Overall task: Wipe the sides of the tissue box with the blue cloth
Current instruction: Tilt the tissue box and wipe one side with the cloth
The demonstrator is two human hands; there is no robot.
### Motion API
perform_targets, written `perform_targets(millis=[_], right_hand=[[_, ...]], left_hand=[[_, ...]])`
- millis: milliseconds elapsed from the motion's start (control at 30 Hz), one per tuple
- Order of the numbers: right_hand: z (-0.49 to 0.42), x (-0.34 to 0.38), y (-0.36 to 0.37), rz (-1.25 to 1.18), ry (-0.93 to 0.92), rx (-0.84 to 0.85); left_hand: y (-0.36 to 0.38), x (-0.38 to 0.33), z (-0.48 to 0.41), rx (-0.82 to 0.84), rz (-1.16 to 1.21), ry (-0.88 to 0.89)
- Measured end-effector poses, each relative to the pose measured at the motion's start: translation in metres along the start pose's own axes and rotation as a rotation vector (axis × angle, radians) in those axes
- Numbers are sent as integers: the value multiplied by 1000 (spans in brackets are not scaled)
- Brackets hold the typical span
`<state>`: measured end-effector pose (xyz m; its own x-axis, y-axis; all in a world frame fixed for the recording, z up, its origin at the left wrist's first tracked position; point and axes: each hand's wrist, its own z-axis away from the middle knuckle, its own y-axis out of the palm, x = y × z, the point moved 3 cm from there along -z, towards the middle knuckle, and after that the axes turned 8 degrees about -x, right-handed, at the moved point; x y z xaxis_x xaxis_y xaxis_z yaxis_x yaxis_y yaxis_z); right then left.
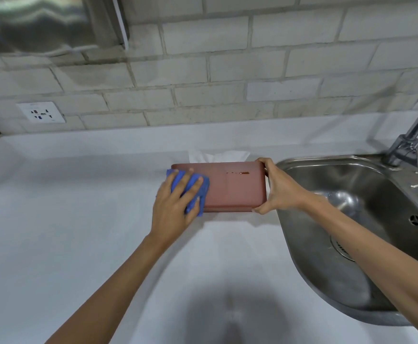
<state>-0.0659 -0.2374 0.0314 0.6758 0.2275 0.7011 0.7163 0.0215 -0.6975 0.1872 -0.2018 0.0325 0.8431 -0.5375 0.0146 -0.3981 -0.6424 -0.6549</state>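
At mid-frame, our left hand [175,207] pressed the blue cloth [193,188] with spread fingers against the reddish tissue box [237,187]; our right hand [276,187] clasped its right end beside the steel sink [352,219].

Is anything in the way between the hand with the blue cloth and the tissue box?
No. The left hand presses the blue cloth straight onto the tissue box, with nothing between them. The right hand grips the box's other end.

A home kitchen: steel sink [327,170], tap [416,130], white countertop [79,219], tiled wall [227,70].
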Motion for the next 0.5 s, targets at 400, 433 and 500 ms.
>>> perform_targets(millis=[400,433,500], right_hand=[[-2,-1,0,-21,3,8],[-3,-2,1,-34,9,10],[-3,-3,2,-43,9,7]], left_hand=[[3,-11,6,51,57,144],[3,-7,-4,11,31,75],[8,-11,-28,-22,14,-55]])
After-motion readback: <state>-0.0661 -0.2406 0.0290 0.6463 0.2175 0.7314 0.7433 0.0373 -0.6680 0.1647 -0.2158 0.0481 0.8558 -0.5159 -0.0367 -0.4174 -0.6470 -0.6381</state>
